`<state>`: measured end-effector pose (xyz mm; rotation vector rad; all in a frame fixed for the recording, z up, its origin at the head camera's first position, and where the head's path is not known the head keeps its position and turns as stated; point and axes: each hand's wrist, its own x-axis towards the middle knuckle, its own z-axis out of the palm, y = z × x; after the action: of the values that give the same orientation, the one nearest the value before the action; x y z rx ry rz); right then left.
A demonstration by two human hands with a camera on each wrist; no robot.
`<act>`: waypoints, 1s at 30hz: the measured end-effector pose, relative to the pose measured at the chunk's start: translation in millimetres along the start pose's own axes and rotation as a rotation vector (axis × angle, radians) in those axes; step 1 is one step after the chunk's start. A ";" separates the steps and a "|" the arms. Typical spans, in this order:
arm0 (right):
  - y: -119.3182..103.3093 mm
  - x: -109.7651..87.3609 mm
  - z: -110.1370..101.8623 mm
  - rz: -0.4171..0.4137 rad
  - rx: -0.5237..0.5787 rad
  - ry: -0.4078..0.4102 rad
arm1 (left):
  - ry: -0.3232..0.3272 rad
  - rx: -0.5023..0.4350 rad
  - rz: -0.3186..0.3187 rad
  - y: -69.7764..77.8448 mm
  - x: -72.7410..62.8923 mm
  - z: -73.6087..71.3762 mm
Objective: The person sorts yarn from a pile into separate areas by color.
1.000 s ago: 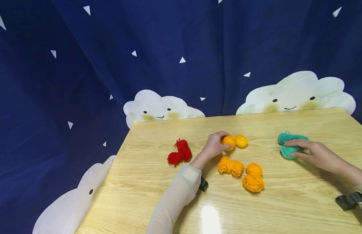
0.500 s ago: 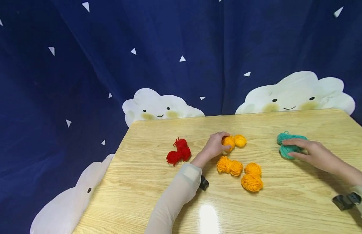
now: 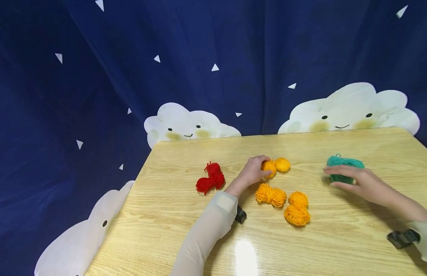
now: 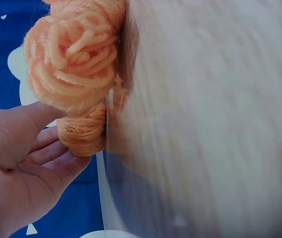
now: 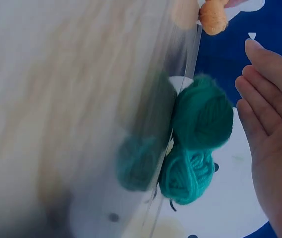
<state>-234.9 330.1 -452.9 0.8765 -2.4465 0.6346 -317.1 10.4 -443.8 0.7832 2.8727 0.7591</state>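
At the table's middle, my left hand (image 3: 250,171) holds the near end of a yellow-orange yarn skein (image 3: 282,165), thumb on one side and fingers curled on the other. In the left wrist view, that skein (image 4: 81,136) lies against the fingers, while a larger orange skein (image 4: 71,64) partly covers the thumb. To the right, my right hand (image 3: 366,185) hovers over a teal yarn skein (image 3: 347,162), partly hiding it. The right wrist view shows its fingers (image 5: 262,91) straight and apart from the teal skein (image 5: 203,116).
Two orange skeins, one tied in the middle (image 3: 271,196) and one farther right (image 3: 297,209), lie in front of the left hand. Red yarn (image 3: 211,179) sits left of it. A dark blue curtain (image 3: 213,34) hangs behind the wooden table (image 3: 158,214).
The right hand has lifted off the teal skein and its fingers have straightened, shifting slightly left. My left hand has stayed on the yellow-orange skein.
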 end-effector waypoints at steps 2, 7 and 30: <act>-3.9 2.3 1.8 -0.029 0.013 -0.004 | -0.006 0.001 -0.002 -0.4 0.2 -0.4; -13.4 6.9 6.7 -0.097 0.043 -0.028 | -0.016 -0.005 0.001 -0.8 0.7 -1.7; -44.5 21.9 29.9 -0.135 0.357 -0.315 | -0.013 -0.022 0.022 -7.7 2.3 0.2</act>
<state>-227.9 272.5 -452.5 1.3603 -2.5566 0.9646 -322.6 5.8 -447.6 0.8150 2.8441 0.7834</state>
